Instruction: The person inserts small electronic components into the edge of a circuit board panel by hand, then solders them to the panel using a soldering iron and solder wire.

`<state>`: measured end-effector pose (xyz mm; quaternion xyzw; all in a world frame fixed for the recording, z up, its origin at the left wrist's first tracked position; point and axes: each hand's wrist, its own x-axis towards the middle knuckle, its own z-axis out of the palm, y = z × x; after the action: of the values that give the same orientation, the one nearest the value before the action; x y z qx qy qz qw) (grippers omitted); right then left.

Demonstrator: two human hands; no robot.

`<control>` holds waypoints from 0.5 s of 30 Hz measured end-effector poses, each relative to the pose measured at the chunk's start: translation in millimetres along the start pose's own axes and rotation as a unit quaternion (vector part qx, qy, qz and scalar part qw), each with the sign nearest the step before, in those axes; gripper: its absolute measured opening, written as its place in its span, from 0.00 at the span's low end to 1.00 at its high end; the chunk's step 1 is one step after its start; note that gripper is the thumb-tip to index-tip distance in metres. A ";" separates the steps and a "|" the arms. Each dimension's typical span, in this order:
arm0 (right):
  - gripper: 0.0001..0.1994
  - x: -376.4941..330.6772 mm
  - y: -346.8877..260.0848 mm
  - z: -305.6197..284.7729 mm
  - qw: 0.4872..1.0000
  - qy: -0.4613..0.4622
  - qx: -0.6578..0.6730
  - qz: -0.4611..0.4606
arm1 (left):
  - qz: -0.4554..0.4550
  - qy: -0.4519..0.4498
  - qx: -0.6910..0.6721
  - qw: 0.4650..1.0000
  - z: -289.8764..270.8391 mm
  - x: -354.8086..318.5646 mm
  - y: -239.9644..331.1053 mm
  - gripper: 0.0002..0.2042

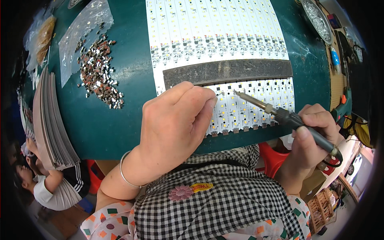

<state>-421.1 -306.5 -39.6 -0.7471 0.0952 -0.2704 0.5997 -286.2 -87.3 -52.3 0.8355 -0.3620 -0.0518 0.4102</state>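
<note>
My right hand [310, 138] grips a soldering iron [294, 120] by its dark handle, its metal tip pointing left over the near end of a white LED circuit board panel [220, 24]. The panel is made of long strips lying side by side, with small yellow LEDs and black parts. Curled over the panel's near left part, my left hand [176, 120] has thumb and forefinger pressed together; whatever they pinch is hidden. A dark flat bar [228, 71] lies across the strips just beyond both hands. Small connectors [236, 130] line the panel's near edge.
Loose small connectors [98, 72] lie heaped at the left, beside a clear plastic bag [90, 28]. Stacked grey strips [52, 120] stand at the table's left edge. At the far right is a round metal dish [316, 20]. Another person [54, 188] sits at the lower left.
</note>
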 end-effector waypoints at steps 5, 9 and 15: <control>0.11 -1.3 -0.9 6.0 1.000 -0.001 -0.017 0.022 | 0.003 0.002 -0.018 1.000 2.8 0.2 0.6 0.06; 0.10 0.8 3.7 7.9 0.999 -0.031 -0.033 0.006 | 0.001 0.000 -0.011 1.000 4.2 -0.8 -0.8 0.06; 0.11 2.7 3.8 5.9 0.997 -0.059 -0.047 -0.006 | 0.038 0.014 0.020 0.999 6.6 -2.1 -2.8 0.07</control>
<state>-415.1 -303.9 -43.3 -0.7894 0.0675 -0.2252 0.5671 -288.7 -89.1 -59.2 0.8298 -0.3884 -0.0176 0.4004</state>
